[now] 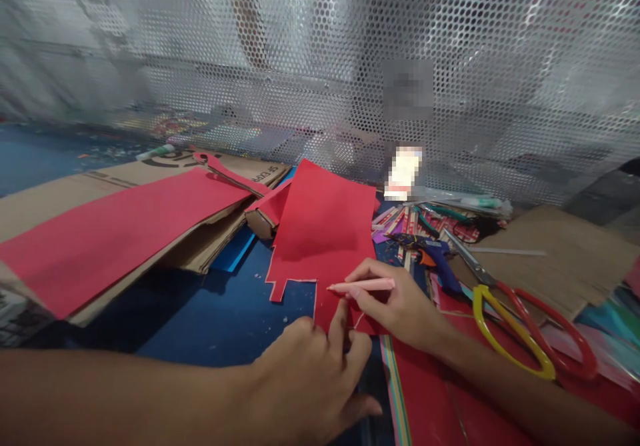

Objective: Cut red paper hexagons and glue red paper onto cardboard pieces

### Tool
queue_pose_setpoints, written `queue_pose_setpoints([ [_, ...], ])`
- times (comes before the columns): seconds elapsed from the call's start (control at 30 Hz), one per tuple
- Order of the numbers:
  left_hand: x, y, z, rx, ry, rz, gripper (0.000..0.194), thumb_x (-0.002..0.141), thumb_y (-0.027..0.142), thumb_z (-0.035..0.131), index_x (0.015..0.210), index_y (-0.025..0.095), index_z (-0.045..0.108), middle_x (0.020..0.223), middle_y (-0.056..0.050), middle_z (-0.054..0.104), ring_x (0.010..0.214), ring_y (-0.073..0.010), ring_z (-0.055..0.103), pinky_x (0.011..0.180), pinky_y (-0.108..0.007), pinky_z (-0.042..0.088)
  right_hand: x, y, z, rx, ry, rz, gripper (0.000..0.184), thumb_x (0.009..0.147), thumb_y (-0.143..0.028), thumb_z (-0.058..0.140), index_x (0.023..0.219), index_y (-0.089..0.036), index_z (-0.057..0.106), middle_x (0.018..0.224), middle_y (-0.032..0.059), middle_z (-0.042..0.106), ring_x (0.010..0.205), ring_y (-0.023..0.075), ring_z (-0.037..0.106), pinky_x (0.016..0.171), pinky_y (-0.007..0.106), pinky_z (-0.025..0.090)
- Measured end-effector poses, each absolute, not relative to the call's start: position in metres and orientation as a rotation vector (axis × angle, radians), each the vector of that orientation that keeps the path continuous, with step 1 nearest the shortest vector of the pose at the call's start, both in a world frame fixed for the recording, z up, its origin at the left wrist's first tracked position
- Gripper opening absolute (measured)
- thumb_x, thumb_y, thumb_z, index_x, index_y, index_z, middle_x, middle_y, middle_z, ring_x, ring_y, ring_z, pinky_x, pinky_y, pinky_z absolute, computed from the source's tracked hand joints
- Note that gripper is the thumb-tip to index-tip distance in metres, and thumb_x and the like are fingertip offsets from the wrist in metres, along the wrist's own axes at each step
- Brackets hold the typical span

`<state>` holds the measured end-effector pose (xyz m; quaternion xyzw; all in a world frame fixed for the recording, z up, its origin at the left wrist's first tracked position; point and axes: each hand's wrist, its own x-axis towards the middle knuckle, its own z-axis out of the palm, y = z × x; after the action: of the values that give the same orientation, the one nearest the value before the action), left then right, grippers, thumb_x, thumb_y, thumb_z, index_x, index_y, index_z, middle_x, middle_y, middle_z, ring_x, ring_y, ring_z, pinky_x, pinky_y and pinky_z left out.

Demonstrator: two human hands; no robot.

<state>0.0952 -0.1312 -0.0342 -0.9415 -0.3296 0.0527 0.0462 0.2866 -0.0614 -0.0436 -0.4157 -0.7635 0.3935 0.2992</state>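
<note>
In the middle of the table lies a sheet of red paper (pixel 325 219), with a stepped, notched outline along its lower left edge. My right hand (pixel 397 303) is closed around a pink pen (pixel 367 285), whose tip touches or nearly touches the paper beside the notch. Just below it, my left hand (pixel 320 366) rests with its index finger on the paper's lower part, thumb spread apart, holding nothing. Faint pale lines show on the paper near that fingertip. The sheet's lower edge is partly covered by my hands.
Left are flattened cardboard (pixel 195 249) and another red sheet (pixel 125 233). A folded red-and-cardboard piece (pixel 263 216) touches the middle sheet. Right lie large scissors (pixel 505 313), a blue glue gun (pixel 443 263), patterned strips (pixel 407 226) and brown cardboard (pixel 555 246). A perforated metal panel (pixel 320 53) closes the back.
</note>
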Motion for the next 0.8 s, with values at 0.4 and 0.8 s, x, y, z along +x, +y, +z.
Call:
queue_pose_setpoints([
  [0.4, 0.0961, -0.1302, -0.0324, -2.888, -1.014, 0.191, 0.062, 0.105, 0.06, 0.037, 0.13, 0.008, 0.06, 0.119, -0.029, 0.071, 0.085, -0.0312, 0.076, 0.06, -0.036, 0.054, 0.2842, -0.0641, -0.0376, -1.085, -2.072, 1.14, 0.016, 0.096, -0.034, 0.065, 0.101, -0.022, 0.074, 0.1, 0.0055, 0.081, 0.094, 0.0202, 0.077, 0.072, 0.026, 0.058],
  [0.8, 0.0967, -0.1313, -0.0334, -2.899, -1.031, 0.18, 0.06, 0.105, 0.06, 0.036, 0.126, 0.009, 0.062, 0.122, -0.028, 0.07, 0.09, -0.0318, 0.076, 0.061, -0.035, 0.054, 0.2833, -0.0638, -0.0368, -1.028, -2.101, 1.141, 0.015, 0.095, -0.029, 0.066, 0.104, -0.023, 0.077, 0.098, 0.0015, 0.08, 0.085, 0.0148, 0.073, 0.073, 0.023, 0.054],
])
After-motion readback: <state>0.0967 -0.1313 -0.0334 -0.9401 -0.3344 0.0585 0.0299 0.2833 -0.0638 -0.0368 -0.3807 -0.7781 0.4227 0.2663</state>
